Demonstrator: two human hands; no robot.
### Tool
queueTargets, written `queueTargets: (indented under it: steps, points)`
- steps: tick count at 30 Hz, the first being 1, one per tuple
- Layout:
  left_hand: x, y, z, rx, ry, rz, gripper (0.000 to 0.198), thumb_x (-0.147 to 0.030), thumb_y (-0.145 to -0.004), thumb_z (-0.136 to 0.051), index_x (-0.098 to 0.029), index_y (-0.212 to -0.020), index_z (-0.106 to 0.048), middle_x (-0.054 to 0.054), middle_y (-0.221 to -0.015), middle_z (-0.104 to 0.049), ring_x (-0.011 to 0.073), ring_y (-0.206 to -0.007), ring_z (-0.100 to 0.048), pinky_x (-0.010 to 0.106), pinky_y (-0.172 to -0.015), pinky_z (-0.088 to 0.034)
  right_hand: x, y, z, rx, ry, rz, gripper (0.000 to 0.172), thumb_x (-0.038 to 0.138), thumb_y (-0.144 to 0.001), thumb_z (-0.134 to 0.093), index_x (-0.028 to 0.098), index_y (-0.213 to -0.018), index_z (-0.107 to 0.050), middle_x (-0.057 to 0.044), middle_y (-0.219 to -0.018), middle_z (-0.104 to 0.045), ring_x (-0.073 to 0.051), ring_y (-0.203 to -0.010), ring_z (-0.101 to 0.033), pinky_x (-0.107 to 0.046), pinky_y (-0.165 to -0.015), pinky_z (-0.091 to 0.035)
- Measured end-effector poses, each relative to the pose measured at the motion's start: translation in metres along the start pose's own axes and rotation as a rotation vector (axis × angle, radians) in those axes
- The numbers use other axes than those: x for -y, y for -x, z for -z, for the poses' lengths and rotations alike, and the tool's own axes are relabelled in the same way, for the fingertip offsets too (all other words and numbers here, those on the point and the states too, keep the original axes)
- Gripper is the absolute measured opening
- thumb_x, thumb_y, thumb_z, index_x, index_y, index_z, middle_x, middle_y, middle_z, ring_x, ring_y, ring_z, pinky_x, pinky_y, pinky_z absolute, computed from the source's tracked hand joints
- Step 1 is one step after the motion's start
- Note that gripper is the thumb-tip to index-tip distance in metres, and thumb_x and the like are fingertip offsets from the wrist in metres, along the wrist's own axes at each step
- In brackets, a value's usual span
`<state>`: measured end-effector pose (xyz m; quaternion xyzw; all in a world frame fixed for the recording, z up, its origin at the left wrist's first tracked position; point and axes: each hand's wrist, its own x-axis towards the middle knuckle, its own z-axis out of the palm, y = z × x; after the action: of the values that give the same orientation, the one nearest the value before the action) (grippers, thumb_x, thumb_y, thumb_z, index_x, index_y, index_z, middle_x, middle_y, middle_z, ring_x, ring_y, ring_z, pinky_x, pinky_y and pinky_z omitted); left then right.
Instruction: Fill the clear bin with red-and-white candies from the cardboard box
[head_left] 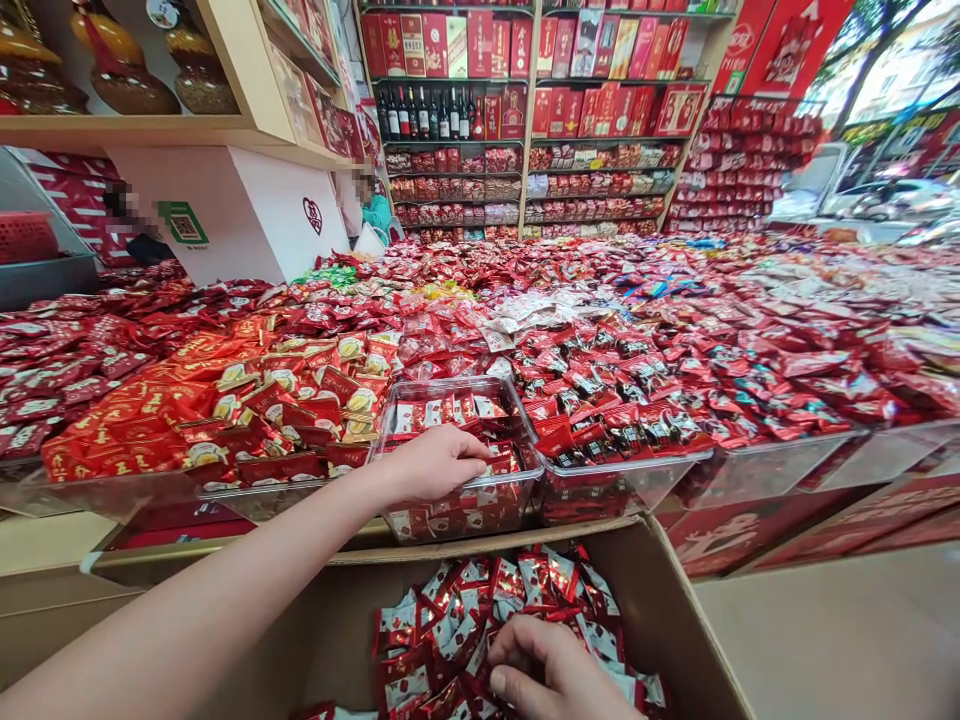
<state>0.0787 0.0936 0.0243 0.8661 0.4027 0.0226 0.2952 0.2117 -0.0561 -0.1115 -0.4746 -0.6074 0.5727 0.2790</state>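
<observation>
My left hand (442, 462) reaches over the near rim of a clear plastic bin (528, 462). Its fingers and thumb lie close together at the packets inside; whatever they grip is hidden. Small red-and-white wrapped packets (435, 412) stand in rows in this bin. Below it, my right hand (551, 668) is inside an open cardboard box (694, 620), low over a heap of loose red-and-white packets (457, 620). The right fingers are curled, with a gap between thumb and forefinger and nothing visible there.
Bins heaped with red-and-gold packets (292, 400) adjoin on the left; red-and-black packets (607, 400) adjoin on the right. Behind stand shelves of boxes and bottles (424, 115). A white pillar (247, 215) rises at left, with a person in green (377, 212) beyond it.
</observation>
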Motion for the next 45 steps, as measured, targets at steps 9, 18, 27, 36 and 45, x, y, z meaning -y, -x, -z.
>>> queueTargets:
  steps: [9,18,27,36,45]
  points:
    - [0.003,-0.021,-0.006,0.077,0.008,-0.022,0.028,-0.027,-0.07,-0.043,-0.016,-0.094,-0.053,0.006,-0.089,-0.063,0.0144,-0.072,-0.056,0.022,-0.06,-0.041,-0.008,-0.001,-0.006,-0.008,0.002,-0.003,0.01,0.023,-0.07,-0.048,0.016,-0.075,-0.054,0.003,-0.059,-0.047,-0.008,-0.056,-0.04,-0.016,-0.05,-0.031]
    - [0.007,-0.037,0.001,0.327,0.032,-0.045,0.03,-0.028,-0.064,-0.052,-0.02,-0.092,-0.058,0.003,-0.084,-0.066,0.014,-0.071,-0.058,0.022,-0.061,-0.043,-0.01,-0.001,-0.005,-0.022,0.075,-0.012,0.013,0.025,-0.07,-0.049,0.017,-0.078,-0.056,0.002,-0.065,-0.055,-0.009,-0.059,-0.046,-0.016,-0.051,-0.034]
    - [0.016,-0.052,-0.008,0.308,-0.004,0.017,0.03,-0.038,-0.048,-0.066,-0.019,-0.07,-0.059,-0.001,-0.066,-0.062,0.0131,-0.06,-0.052,0.021,-0.053,-0.04,-0.009,0.001,-0.003,-0.025,0.204,-0.004,0.015,0.026,-0.068,-0.05,0.019,-0.079,-0.058,0.0,-0.07,-0.06,-0.01,-0.063,-0.05,-0.017,-0.054,-0.036]
    - [0.008,-0.053,-0.008,0.302,-0.082,0.046,0.035,-0.045,-0.041,-0.068,-0.019,-0.063,-0.058,-0.005,-0.055,-0.055,0.0107,-0.052,-0.046,0.02,-0.046,-0.035,-0.01,0.004,-0.004,0.0,0.259,-0.013,0.016,0.028,-0.069,-0.051,0.021,-0.081,-0.059,0.001,-0.071,-0.061,-0.01,-0.064,-0.051,-0.017,-0.054,-0.035]
    - [0.001,-0.058,-0.008,0.33,-0.243,-0.023,0.031,-0.045,-0.04,-0.068,-0.019,-0.053,-0.056,-0.007,-0.045,-0.045,0.0095,-0.045,-0.038,0.022,-0.042,-0.028,-0.01,0.007,-0.002,0.027,0.293,-0.045,0.02,0.033,-0.069,-0.051,0.023,-0.085,-0.058,0.0,-0.078,-0.061,-0.012,-0.07,-0.053,-0.018,-0.058,-0.037]
